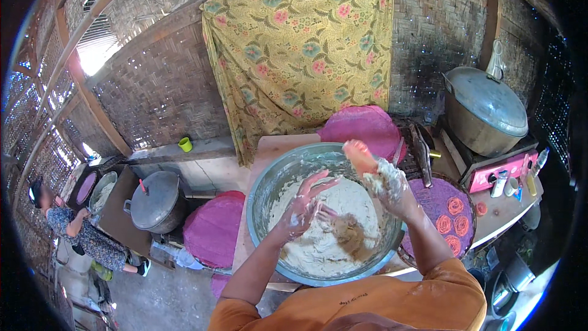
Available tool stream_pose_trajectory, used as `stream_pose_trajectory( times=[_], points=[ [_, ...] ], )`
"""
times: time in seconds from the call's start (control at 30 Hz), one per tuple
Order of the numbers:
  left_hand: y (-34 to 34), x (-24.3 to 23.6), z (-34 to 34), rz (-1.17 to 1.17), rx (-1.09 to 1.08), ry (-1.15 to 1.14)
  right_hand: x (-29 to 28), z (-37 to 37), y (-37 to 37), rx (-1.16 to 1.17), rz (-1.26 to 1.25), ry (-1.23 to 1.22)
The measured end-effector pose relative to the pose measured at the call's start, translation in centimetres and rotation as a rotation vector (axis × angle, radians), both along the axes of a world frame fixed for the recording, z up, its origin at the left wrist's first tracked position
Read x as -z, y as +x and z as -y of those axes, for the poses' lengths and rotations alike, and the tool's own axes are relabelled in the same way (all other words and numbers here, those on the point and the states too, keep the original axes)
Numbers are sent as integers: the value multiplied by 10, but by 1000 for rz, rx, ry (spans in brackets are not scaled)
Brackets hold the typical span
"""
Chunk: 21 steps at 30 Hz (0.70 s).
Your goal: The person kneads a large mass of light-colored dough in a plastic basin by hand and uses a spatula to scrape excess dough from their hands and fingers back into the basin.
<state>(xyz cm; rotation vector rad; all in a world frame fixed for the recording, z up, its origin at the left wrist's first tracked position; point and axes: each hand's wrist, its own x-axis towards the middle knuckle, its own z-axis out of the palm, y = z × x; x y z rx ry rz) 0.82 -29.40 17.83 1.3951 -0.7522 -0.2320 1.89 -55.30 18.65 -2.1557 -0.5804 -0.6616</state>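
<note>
A wide metal bowl [266, 187] holds white flour or batter with a brownish patch [354, 239] near its middle. My left hand [300, 214] is over the left half of the bowl, fingers spread and curved, dusted white. My right hand [386, 181] is raised over the bowl's right side, thickly coated with pale, sticky mixture; its fingers stretch up to the upper left and are slightly blurred. I see nothing held in either hand. Beside the bowl on the right is a round tray of purple sheet with orange coils [429, 199].
Pink round stacks [355, 125] lie behind the bowl and to its left [208, 233]. A large lidded pot [484, 110] stands on a burner at right, another pot [153, 202] at left. Another person [86, 233] works at far left. A patterned cloth [300, 55] hangs behind.
</note>
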Motion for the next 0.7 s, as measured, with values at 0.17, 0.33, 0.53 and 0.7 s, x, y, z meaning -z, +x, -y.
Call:
stream_pose_trajectory(
  times=[0.17, 0.33, 0.53, 0.7],
  points=[
    [15, 23, 7, 171, -223, 211, 19, -8, 11, -395, -508, 697],
    [13, 30, 6, 186, -144, 356, 52, -6, 16, -637, -765, 906],
    [1, 24, 17, 90, -224, 442, 57, -14, 9, -596, -1012, 976],
    [-4, 12, 16, 108, -350, 611, 49, -14, -2, -619, -803, 799]
  ],
)
